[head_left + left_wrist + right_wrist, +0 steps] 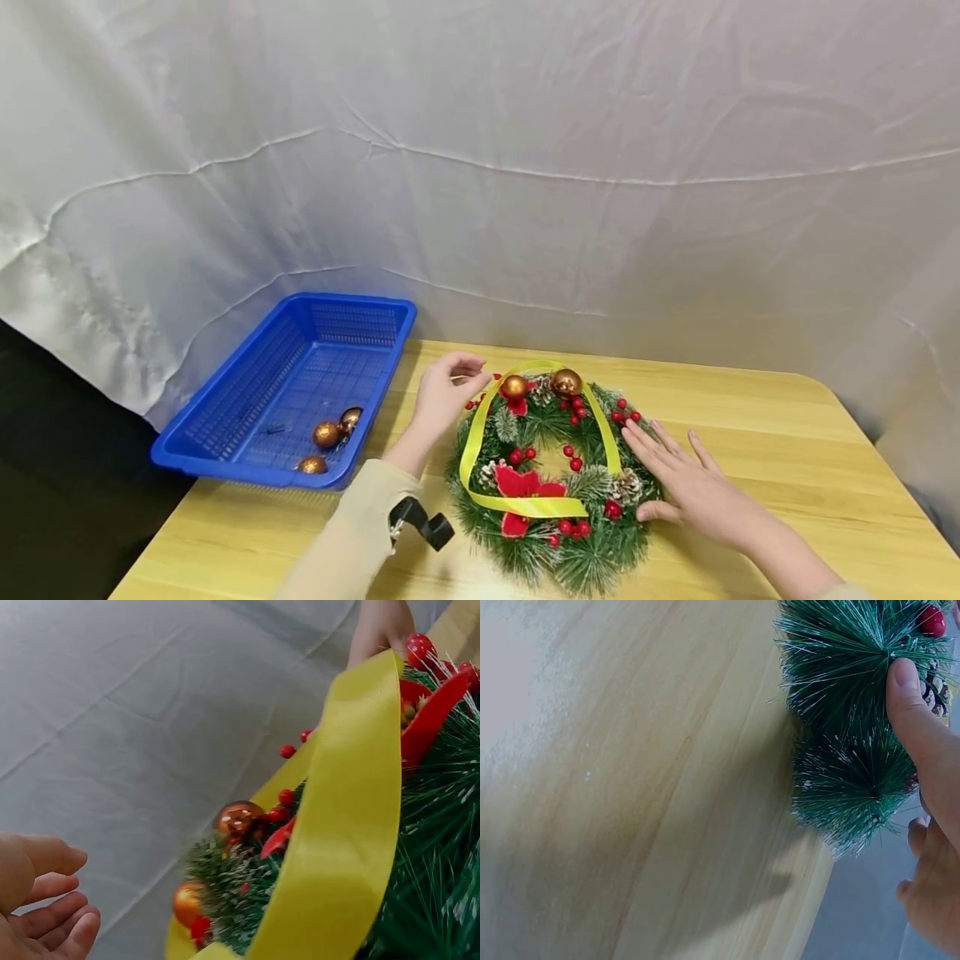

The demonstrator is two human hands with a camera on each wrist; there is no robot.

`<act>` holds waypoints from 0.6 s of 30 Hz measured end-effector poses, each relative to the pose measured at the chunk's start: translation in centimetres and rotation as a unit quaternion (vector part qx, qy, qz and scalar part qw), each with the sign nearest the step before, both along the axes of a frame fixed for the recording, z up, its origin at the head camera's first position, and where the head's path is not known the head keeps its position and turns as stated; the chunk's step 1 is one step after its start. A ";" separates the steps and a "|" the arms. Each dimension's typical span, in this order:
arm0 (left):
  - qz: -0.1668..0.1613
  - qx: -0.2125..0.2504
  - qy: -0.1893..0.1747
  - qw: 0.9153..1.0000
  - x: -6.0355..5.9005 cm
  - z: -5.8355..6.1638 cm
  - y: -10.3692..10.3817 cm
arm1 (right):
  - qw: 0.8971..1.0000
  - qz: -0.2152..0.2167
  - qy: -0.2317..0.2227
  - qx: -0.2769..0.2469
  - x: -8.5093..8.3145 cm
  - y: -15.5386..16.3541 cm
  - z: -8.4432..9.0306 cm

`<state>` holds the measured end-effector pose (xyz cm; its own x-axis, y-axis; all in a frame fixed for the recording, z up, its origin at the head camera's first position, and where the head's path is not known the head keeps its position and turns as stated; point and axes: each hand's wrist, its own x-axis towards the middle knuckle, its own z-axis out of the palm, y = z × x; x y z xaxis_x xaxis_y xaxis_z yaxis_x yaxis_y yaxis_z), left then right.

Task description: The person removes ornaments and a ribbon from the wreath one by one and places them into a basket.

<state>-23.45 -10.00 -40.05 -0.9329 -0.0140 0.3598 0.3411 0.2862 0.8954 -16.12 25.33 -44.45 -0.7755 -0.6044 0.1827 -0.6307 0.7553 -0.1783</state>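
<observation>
A green Christmas wreath (592,558) lies on the table, trimmed with red berries, pine cones and a red fabric flower (521,483). Loosely looped over it is a yellow ribbon (472,450). At its far side sit an orange-gold bauble (513,387) and a shiny copper one (566,382). My left hand (444,393) hovers by the wreath's upper left, fingers loosely bent; the left wrist view shows nothing in them and a gap to the wreath. With fingers spread, my right hand (686,487) rests on the wreath's right edge, its thumb (909,705) against the needles.
A blue plastic basket (333,367) stands at the left of the wooden table (787,450), holding several baubles (327,434) near its front right corner. A pale cloth curtain (525,233) hangs behind the table. A black strap mount (420,521) sits on the left wrist.
</observation>
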 end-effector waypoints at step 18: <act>-0.043 -0.061 -0.052 0.996 -2.2 -1.0 3.5 | 1.000 -0.003 -0.013 -0.003 0.1 -0.2 0.2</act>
<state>-25.69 -6.47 -41.10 -0.9609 0.1051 0.2560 0.2768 0.3690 0.8873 -15.98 25.13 -44.28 -0.7839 -0.5984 0.1655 -0.6209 0.7582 -0.1992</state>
